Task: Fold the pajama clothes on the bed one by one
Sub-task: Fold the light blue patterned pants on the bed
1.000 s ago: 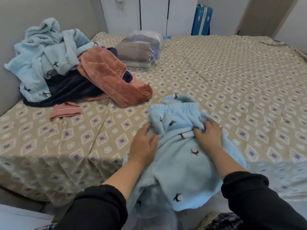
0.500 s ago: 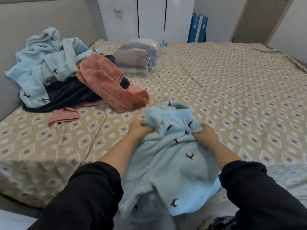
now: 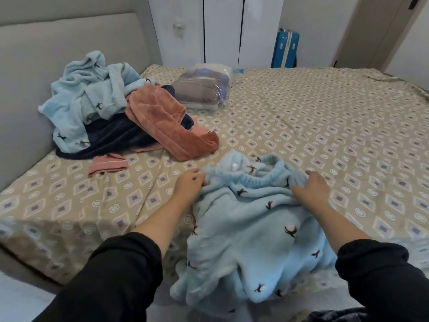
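Light blue fleece pajama pants [image 3: 253,228] with small dark embroidered marks lie at the near edge of the bed, legs hanging over it toward me. The elastic waistband points away from me. My left hand [image 3: 189,184] grips the left end of the waistband, fingers curled into the fabric. My right hand [image 3: 311,185] grips the right end of the waistband. A heap of unfolded pajamas lies at the far left: a light blue piece [image 3: 90,98], a rust-orange piece [image 3: 167,126] and a navy piece [image 3: 111,140].
A small pink piece [image 3: 108,165] lies apart from the heap. A clear plastic bag of folded fabric [image 3: 204,90] sits near the bed's far side. The patterned sheet [image 3: 325,126] is bare to the right. A grey headboard [image 3: 34,66] stands at left; a blue suitcase [image 3: 284,48] stands beyond the bed.
Both hands moved apart along the waistband, spreading it wider, and pushed the pants a little further onto the bed. The camera view tilted upward.
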### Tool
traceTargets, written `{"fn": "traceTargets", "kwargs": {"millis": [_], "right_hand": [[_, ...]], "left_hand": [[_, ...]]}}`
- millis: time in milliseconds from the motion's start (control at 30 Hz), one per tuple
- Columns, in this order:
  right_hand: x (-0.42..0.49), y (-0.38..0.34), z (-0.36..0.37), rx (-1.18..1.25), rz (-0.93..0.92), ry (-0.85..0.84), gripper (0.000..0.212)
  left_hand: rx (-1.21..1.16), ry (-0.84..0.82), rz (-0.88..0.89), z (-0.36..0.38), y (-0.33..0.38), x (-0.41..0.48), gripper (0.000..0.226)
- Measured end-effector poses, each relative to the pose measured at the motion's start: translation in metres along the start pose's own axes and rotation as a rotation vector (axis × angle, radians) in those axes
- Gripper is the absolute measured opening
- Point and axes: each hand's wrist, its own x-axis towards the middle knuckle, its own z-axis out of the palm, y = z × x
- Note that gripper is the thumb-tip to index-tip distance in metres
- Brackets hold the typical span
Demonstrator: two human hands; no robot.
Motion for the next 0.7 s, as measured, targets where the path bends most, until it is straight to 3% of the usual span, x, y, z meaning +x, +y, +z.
{"fn": "traceTargets", "kwargs": {"millis": [67, 133, 233, 300, 433, 467, 533, 600, 633, 700], "right_hand": [[0.004, -0.008, -0.003, 0.213, -0.027, -0.025, 0.067], [0.011, -0.018, -0.003, 0.343, 0.043, -0.154, 0.073], [0.019, -0.025, -0.002, 0.320, 0.114, -0.314, 0.090], [0.024, -0.026, -0.001, 0.253, 0.112, -0.366, 0.088], [0.024, -0.038, -0.013, 0.206, 0.032, -0.381, 0.029], [0.023, -0.041, -0.016, 0.276, 0.019, -0.319, 0.020], [0.018, -0.046, -0.024, 0.486, 0.005, -0.114, 0.010], [0.014, -0.047, -0.035, 0.648, -0.032, 0.141, 0.011], [0.014, -0.045, -0.039, 0.651, -0.043, 0.203, 0.014], [0.010, -0.041, -0.046, 0.495, -0.006, 0.130, 0.018]], "left_hand": [[-0.132, 0.093, -0.125, 0.004, -0.004, 0.004, 0.007], [-0.322, 0.013, -0.252, 0.010, -0.007, 0.008, 0.041], [-0.476, -0.105, -0.378, 0.014, -0.005, 0.014, 0.088], [-0.604, -0.182, -0.414, 0.014, -0.002, 0.018, 0.080], [-0.731, -0.280, -0.345, 0.006, 0.009, 0.017, 0.034], [-0.705, -0.209, -0.274, 0.003, 0.012, 0.016, 0.032], [-0.569, 0.084, -0.102, -0.004, 0.018, 0.016, 0.029], [-0.275, 0.363, 0.084, -0.015, 0.022, 0.012, 0.016], [-0.053, 0.392, 0.222, -0.020, 0.022, 0.009, 0.015], [0.227, 0.147, 0.413, -0.024, 0.016, 0.005, 0.022]]}}
